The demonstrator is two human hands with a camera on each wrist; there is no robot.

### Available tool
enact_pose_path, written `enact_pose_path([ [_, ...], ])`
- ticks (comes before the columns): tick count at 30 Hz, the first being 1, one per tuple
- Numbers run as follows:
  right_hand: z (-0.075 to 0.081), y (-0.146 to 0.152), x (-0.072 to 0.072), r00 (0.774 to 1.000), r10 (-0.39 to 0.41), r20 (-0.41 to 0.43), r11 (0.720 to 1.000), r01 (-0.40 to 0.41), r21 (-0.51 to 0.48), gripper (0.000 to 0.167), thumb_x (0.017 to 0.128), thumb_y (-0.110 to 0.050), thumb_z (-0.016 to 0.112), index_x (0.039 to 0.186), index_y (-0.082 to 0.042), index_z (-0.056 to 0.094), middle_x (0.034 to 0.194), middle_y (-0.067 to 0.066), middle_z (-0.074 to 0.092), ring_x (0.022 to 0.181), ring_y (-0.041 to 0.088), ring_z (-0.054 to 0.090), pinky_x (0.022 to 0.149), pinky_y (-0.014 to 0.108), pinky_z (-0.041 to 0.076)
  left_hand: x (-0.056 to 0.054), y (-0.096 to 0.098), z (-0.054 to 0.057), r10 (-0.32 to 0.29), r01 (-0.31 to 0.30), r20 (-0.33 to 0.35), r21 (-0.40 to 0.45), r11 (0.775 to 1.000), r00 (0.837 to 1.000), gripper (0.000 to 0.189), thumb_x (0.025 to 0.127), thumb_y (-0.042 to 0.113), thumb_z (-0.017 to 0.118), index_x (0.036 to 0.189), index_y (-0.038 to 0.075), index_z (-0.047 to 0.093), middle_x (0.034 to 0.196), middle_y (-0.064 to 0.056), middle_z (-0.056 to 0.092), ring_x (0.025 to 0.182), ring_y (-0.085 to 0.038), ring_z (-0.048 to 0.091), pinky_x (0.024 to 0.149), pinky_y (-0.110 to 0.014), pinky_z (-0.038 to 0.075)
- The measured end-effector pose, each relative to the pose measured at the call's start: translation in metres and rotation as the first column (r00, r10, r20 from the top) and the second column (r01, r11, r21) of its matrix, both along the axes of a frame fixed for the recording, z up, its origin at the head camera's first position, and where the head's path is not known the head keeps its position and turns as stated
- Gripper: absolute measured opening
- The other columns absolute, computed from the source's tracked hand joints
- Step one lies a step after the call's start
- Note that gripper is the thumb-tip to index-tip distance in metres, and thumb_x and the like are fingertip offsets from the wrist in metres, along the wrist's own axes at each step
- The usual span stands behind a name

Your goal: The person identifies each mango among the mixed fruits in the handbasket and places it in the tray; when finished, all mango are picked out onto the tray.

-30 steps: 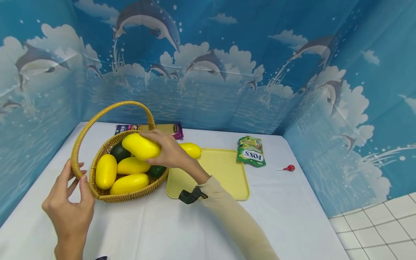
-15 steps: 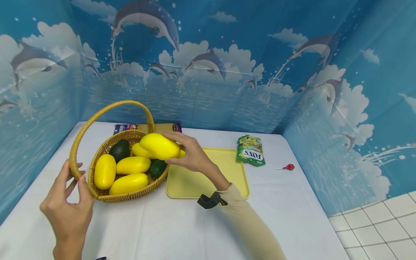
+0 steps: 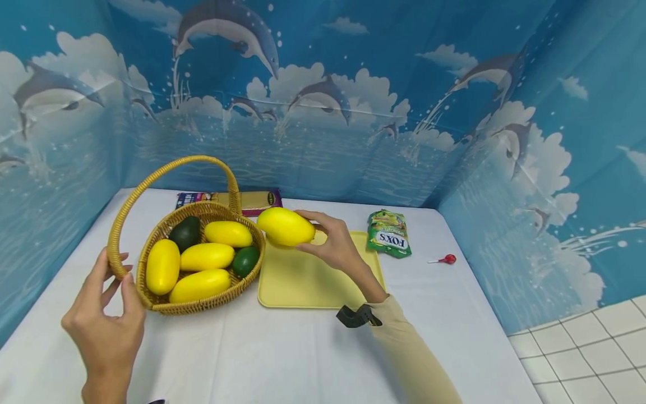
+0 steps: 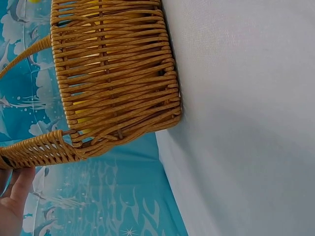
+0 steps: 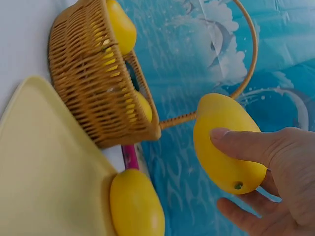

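My left hand [image 3: 107, 328] holds the lower left end of the handle of a wicker basket [image 3: 194, 308] on the white table. Several yellow mangoes [image 3: 200, 286] and two dark green avocado-like fruits [image 3: 185, 233] lie inside. To the right of the basket, my right hand [image 3: 334, 242] grips another yellow mango [image 3: 285, 226] in the air above the far left part of a yellow tray [image 3: 308, 283]. The right wrist view shows the thumb lying across this mango. One more mango [image 5: 137, 204] lies by the tray's edge in that view; the held one covers it in the head view.
Behind the basket lies a long purple and gold packet [image 3: 259, 200]. A green Fox's candy bag [image 3: 389, 233] touches or overlaps the tray's far right corner. Farther right is a red lollipop [image 3: 447, 258]. Curtains printed with dolphins [image 3: 323, 101] stand around the table.
My right hand has carried the mango rightward from over the basket to over the tray. The left hand keeps its hold on the handle, and the basket has barely moved.
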State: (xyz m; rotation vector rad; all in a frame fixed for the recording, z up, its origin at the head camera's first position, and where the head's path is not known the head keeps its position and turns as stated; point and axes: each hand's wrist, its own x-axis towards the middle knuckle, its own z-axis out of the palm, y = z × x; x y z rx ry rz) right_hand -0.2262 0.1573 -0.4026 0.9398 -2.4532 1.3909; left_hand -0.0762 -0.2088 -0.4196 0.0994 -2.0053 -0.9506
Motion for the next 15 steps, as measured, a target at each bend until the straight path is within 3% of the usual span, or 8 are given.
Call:
enact_pose_path([
  [9,-0.023,0.023,-0.002,0.997,-0.011,0.078,1.000,0.011,0.001,0.068,0.083,0.005,0.090,0.146,0.002,0.064,0.141,0.017,0.066,0.132,0.034,0.063,0.108,0.041,0.059,0.000,0.001,0.001,0.003,-0.003,0.034,0.002,1.000,0.999,0.060,0.104,0.005,0.066,0.160,0.022,0.052,0.138,-0.021,0.071,0.123,0.014,0.058,0.102,-0.010,0.051],
  [15,-0.038,0.029,-0.003,0.995,-0.015,0.098,0.999,0.011,0.042,0.066,0.080,0.001,0.093,0.142,-0.003,0.070,0.138,0.015,0.071,0.128,0.034,0.067,0.105,0.044,0.062,0.000,0.000,0.000,0.006,-0.006,0.041,-0.002,1.000,0.999,0.060,0.104,0.006,0.066,0.161,0.021,0.051,0.138,-0.021,0.071,0.123,0.014,0.058,0.102,-0.010,0.050],
])
